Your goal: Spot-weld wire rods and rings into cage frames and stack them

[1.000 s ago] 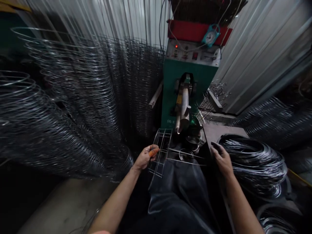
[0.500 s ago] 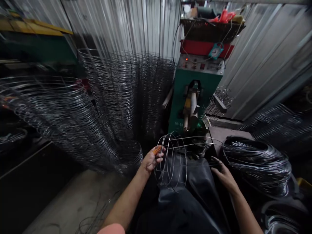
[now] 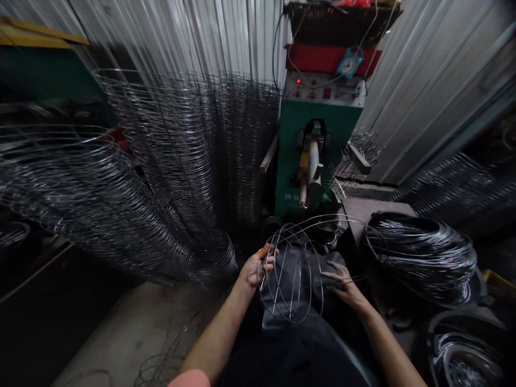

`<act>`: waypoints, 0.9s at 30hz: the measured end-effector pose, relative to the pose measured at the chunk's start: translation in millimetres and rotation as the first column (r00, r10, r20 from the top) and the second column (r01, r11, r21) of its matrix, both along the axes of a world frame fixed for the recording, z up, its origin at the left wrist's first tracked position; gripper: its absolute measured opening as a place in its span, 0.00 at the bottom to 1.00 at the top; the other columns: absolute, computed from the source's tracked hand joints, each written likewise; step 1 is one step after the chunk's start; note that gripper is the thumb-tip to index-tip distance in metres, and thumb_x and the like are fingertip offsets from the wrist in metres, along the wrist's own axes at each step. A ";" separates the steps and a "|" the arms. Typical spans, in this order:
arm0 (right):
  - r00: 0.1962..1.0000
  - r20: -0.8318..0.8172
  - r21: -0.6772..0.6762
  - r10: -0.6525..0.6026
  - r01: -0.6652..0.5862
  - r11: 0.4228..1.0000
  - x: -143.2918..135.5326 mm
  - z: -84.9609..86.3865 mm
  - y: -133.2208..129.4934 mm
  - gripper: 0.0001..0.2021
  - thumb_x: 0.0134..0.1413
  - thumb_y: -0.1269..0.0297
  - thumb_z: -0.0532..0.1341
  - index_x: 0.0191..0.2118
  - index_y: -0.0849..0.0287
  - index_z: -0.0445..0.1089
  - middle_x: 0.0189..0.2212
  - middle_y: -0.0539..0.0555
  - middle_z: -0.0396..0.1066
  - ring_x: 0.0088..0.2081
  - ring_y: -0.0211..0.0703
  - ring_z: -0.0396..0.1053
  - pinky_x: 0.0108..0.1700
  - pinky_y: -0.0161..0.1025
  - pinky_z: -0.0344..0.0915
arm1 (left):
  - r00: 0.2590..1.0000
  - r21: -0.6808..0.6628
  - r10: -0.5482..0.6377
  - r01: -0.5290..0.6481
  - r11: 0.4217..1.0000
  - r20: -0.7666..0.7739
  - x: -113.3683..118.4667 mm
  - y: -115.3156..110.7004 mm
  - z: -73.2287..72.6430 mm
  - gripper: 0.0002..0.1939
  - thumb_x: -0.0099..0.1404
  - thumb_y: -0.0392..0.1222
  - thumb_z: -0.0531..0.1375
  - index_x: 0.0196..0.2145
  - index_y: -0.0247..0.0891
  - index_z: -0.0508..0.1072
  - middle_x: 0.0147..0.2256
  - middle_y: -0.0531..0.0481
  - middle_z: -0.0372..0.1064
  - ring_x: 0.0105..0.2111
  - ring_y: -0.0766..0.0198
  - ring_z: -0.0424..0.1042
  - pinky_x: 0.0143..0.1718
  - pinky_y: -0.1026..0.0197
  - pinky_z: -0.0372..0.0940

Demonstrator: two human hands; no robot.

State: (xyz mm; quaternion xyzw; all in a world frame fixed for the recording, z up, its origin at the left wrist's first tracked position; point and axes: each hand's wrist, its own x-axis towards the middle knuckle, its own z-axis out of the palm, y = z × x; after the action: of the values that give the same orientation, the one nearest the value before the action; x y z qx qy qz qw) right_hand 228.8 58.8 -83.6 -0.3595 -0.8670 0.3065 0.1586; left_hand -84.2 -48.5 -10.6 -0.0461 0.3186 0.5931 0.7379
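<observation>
My left hand, with orange wrapping on a finger, is closed on the rim of a round wire basket frame. The frame is tilted above the dark apron over my lap. Long thin wire loops stretch from near my left hand toward the right. At the frame's right side is my right hand, fingers pointing left, with thin wire passing through them. How firmly those fingers pinch the wire is hard to see. In front stands a green spot-welding machine with its electrode arms.
Tall stacks of wire baskets stand to the left. At right, a bin of wire rings sits beside me, with another container of rings below it. Loose wires lie on the floor. A teal clock hangs on the machine.
My right hand has moved left, from near the bin to the frame's side. My left hand still holds the frame, which has shifted slightly right. The camera view has tilted down a little.
</observation>
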 end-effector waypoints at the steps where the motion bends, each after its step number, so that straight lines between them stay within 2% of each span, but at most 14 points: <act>1: 1.000 0.004 0.016 0.003 -0.003 1.000 -0.1 -3.8 -0.8 0.17 0.46 0.62 0.61 0.45 0.48 0.72 0.55 0.56 0.57 0.58 0.58 0.51 0.58 0.58 0.50 | 1.000 -0.006 -0.007 0.007 1.000 0.010 0.6 1.1 -0.9 0.08 0.62 0.41 0.55 0.37 0.33 0.67 0.27 0.49 0.62 0.14 0.78 0.54 0.08 0.76 0.47; 5: 1.000 0.004 0.105 0.024 -0.025 0.994 -3.6 -12.5 -6.2 0.20 0.46 0.66 0.61 0.48 0.47 0.69 0.55 0.56 0.59 0.57 0.56 0.53 0.56 0.58 0.54 | 0.999 -0.038 -0.022 0.023 0.999 0.034 2.8 5.4 -3.7 0.09 0.62 0.42 0.56 0.36 0.34 0.68 0.28 0.48 0.64 0.14 0.78 0.54 0.08 0.75 0.48; 8: 0.997 -0.008 0.148 0.076 -0.074 0.986 -6.8 -9.6 -14.1 0.13 0.50 0.65 0.58 0.42 0.48 0.72 0.53 0.56 0.63 0.57 0.54 0.54 0.54 0.56 0.57 | 0.996 -0.078 -0.040 0.046 0.996 0.083 3.8 9.4 -6.0 0.09 0.63 0.41 0.53 0.35 0.33 0.68 0.30 0.45 0.65 0.16 0.77 0.58 0.10 0.75 0.52; 10: 0.989 -0.009 0.142 0.145 -0.142 0.980 -6.5 -1.7 -22.3 0.09 0.53 0.64 0.56 0.37 0.51 0.73 0.47 0.56 0.69 0.55 0.53 0.58 0.52 0.54 0.58 | 0.990 -0.083 -0.076 0.086 0.993 0.116 3.2 13.2 -9.0 0.11 0.65 0.41 0.50 0.35 0.32 0.69 0.32 0.42 0.67 0.17 0.76 0.61 0.12 0.74 0.56; 12: 0.977 -0.021 0.141 0.212 -0.207 0.968 -4.2 11.0 -33.4 0.09 0.56 0.63 0.54 0.36 0.51 0.73 0.40 0.55 0.73 0.50 0.50 0.64 0.51 0.53 0.58 | 0.983 -0.058 -0.142 0.149 0.987 0.117 2.5 18.2 -14.5 0.16 0.66 0.44 0.47 0.38 0.30 0.69 0.32 0.40 0.69 0.17 0.74 0.63 0.14 0.70 0.60; 14: 0.967 -0.044 0.175 0.253 -0.242 0.954 -1.8 26.3 -46.9 0.10 0.57 0.62 0.53 0.39 0.51 0.71 0.33 0.53 0.74 0.41 0.45 0.69 0.52 0.51 0.58 | 0.971 -0.001 -0.221 0.222 0.975 0.094 3.6 24.4 -23.4 0.22 0.66 0.49 0.45 0.41 0.28 0.69 0.33 0.37 0.70 0.18 0.69 0.67 0.19 0.64 0.65; 16: 0.961 -0.078 0.238 0.265 -0.240 0.941 -1.2 40.3 -60.5 0.10 0.58 0.62 0.53 0.39 0.51 0.71 0.28 0.51 0.73 0.32 0.41 0.70 0.48 0.48 0.62 | 0.956 0.056 -0.283 0.279 0.959 0.075 8.2 31.0 -34.8 0.27 0.65 0.53 0.43 0.45 0.27 0.67 0.33 0.35 0.72 0.21 0.63 0.71 0.24 0.59 0.68; 18: 0.956 -0.149 0.296 0.252 -0.201 0.934 -3.6 50.1 -70.8 0.12 0.58 0.62 0.52 0.40 0.52 0.71 0.25 0.51 0.73 0.27 0.39 0.68 0.40 0.42 0.66 | 0.952 0.081 -0.299 0.294 0.953 0.069 16.5 36.8 -46.2 0.29 0.65 0.55 0.43 0.48 0.26 0.65 0.33 0.34 0.72 0.24 0.59 0.73 0.27 0.56 0.68; 21: 0.935 -0.317 0.308 0.159 -0.056 0.950 -13.1 56.4 -75.3 0.13 0.59 0.63 0.50 0.41 0.55 0.71 0.26 0.54 0.74 0.27 0.40 0.70 0.31 0.38 0.67 | 0.968 0.051 -0.244 0.241 0.969 0.064 31.3 39.8 -55.8 0.31 0.65 0.55 0.43 0.52 0.24 0.62 0.32 0.35 0.73 0.28 0.56 0.74 0.28 0.57 0.67; 24: 0.900 -0.432 0.208 -0.066 0.171 0.963 -28.6 58.4 -66.5 0.14 0.59 0.61 0.50 0.38 0.56 0.72 0.29 0.54 0.74 0.28 0.43 0.72 0.32 0.38 0.69 | 0.988 -0.026 -0.151 0.152 0.988 0.036 41.3 31.1 -52.2 0.32 0.64 0.56 0.44 0.53 0.22 0.59 0.33 0.33 0.72 0.32 0.54 0.74 0.30 0.57 0.67; 27: 0.855 -0.457 0.114 -0.244 0.328 0.938 -46.9 61.2 -50.9 0.15 0.58 0.56 0.51 0.34 0.57 0.72 0.26 0.52 0.72 0.27 0.42 0.70 0.31 0.36 0.68 | 0.994 -0.119 -0.104 0.099 0.988 -0.035 44.4 11.8 -40.8 0.33 0.64 0.56 0.44 0.54 0.22 0.56 0.36 0.31 0.71 0.36 0.52 0.73 0.34 0.55 0.67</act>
State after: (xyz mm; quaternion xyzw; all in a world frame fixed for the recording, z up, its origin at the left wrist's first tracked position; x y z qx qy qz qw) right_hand 181.8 7.9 -22.4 -0.3904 -0.7708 0.2690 0.4256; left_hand -39.8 -36.7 -51.4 -0.0608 0.3697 0.5358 0.7567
